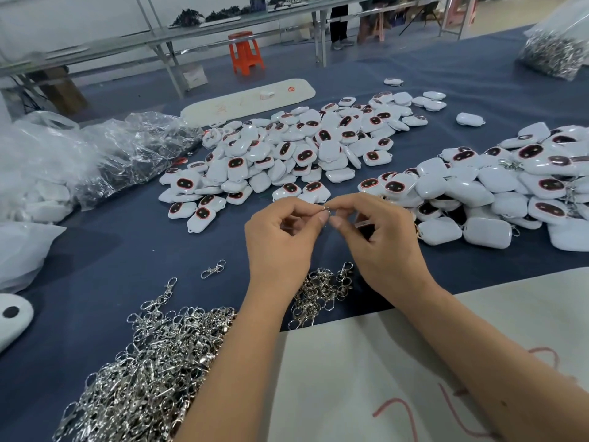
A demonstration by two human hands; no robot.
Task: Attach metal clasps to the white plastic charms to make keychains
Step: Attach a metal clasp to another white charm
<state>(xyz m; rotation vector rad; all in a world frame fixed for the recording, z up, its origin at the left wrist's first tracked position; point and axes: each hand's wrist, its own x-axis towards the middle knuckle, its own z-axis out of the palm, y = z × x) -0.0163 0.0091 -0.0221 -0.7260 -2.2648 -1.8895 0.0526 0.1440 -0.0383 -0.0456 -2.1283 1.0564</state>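
**Both hands pinching one clasp at frame centre**

Blue table (134, 237) fills most of the frame. White board (366, 371) lies on it lower right, red marks on it, both forearms resting over it. Second white board (248, 98) upper centre, beyond the charms.

Crumpled clear bags (95, 154) at left edge. Another clear bag of metal parts (554, 49) top right corner.

Charm pile (302, 148) centre, white with dark oval faces, loose. Second charm pile (516, 186) at right, some with clasps on them.

Clasp heap (149, 371) lower left, big tangle. Smaller clasp cluster (322, 291) between the two wrists. One single clasp (213, 269) alone left of the left hand.

Left hand (280, 237): fingers curled, thumb and forefinger pinching a small metal clasp (325, 211). Right hand (379, 237): fingers curled, thumb and forefinger pinching the same clasp from the other side; a charm looks tucked in its palm, mostly hidden.

Orange stool (245, 52) on the floor, top centre.
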